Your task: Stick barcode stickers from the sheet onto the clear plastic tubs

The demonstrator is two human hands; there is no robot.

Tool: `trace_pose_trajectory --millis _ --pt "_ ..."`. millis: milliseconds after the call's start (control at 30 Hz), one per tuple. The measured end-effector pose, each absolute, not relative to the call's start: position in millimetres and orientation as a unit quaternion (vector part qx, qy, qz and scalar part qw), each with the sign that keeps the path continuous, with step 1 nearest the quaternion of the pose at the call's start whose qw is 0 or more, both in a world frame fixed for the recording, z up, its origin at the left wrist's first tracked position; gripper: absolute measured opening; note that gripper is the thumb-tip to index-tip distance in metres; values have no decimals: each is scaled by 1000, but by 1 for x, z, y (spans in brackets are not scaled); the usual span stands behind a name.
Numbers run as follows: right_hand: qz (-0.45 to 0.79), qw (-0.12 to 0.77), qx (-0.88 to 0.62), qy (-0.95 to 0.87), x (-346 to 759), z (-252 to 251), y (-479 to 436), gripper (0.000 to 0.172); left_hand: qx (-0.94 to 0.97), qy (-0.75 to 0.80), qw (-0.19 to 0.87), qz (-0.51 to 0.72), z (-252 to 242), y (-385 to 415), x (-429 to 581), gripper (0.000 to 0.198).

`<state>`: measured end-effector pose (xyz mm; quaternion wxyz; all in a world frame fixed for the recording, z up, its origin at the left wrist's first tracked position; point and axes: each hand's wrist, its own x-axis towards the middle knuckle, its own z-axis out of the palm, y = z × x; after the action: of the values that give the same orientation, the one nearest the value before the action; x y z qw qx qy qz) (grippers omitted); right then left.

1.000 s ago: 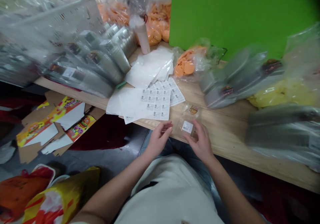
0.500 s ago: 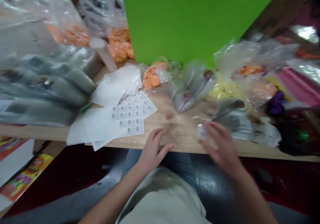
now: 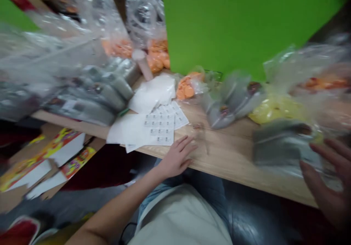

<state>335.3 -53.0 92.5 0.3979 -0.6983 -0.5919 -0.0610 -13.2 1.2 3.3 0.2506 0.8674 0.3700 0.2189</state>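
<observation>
My left hand lies at the table's front edge with its fingers stretched out, palm down. Its fingertips touch or hover over a small transparent bag with a brown-red printed label. Left of it are sheets of printed stickers. My right hand, smeared by motion, is at the far right with thumb and fingers apart. It hangs over a grey-looking clear plastic bag; nothing shows between its fingers.
Yellow pieces in a bag and filled clear bags stand behind. An orange-filled bag sits by the green panel. A pale cylinder and packed bags are on the left. Printed cardboard lies below.
My right hand has moved right, away from the small white item it was by, to the bags. My left hand stays by the small bag, its fingers now flatter. The view has turned left.
</observation>
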Motion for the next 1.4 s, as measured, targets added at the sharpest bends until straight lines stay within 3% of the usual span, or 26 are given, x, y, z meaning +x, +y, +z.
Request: trace_pose_trajectory --millis 133,267,333,433,567,700,833,967,1167,1400 --pt "153 334 -502 -783 165 57 -22 35 668 568 279 393 -18 -39 -51 20" --pt "217 247 -422 -845 23 -2 10 45 378 696 358 495 -48 -76 -90 22" --pt "210 221 -412 -859 3 -26 7 49 207 686 446 536 -58 -86 -109 29" --pt "227 186 -342 -893 26 -43 -12 41 16 615 542 572 -70 -90 -143 30" --pt "272 178 -306 -895 75 -40 -19 32 -51 582 587 561 -80 -81 -207 38" --pt "300 201 -324 -874 87 -41 -6 30 49 559 670 487 -65 -63 -260 58" --pt "306 214 -336 -865 83 -43 6 25 304 519 747 285 -39 -36 -258 41" --pt "274 208 -361 -867 73 -35 10 18 412 490 733 232 -24 -20 -229 27" --pt "241 234 -392 -856 19 -11 -1 24 485 528 653 245 -4 -27 -205 27" --pt "418 267 -436 -751 0 -20 9 17 654 546 492 176 6 -12 -188 17"
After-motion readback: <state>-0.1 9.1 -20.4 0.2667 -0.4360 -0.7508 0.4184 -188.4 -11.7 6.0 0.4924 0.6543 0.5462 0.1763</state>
